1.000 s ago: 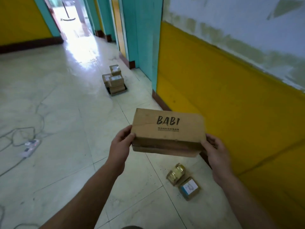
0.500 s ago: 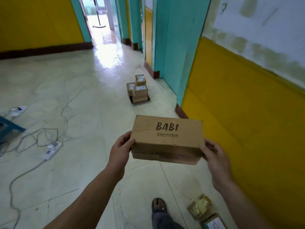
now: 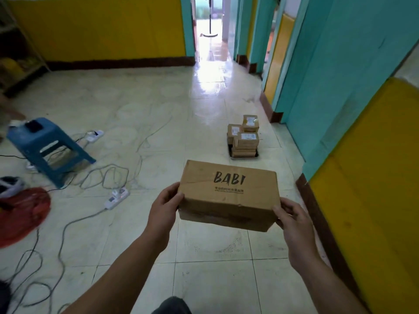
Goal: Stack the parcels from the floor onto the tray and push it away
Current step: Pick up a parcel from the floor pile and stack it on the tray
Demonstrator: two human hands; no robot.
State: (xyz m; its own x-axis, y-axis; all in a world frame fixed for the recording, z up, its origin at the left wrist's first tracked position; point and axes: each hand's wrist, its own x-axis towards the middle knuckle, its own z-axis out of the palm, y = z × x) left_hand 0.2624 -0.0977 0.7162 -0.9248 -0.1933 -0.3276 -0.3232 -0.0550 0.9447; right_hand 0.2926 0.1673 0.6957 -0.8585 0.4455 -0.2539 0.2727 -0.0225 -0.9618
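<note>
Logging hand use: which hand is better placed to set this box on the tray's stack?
Right hand, marginally: it and the left hand each grip an end of the box, but the tray lies ahead, slightly toward its side.

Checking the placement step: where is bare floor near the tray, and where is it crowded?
Bare tiles lie below the box and along the tray's near and left sides, up to the cables. Parcels fill the tray. Cables crowd round the stool.

Matt brown cardboard parcel [image 3: 229, 194]; glossy tiled floor [image 3: 158, 114]; smooth blue plastic stool [image 3: 48, 148].
</note>
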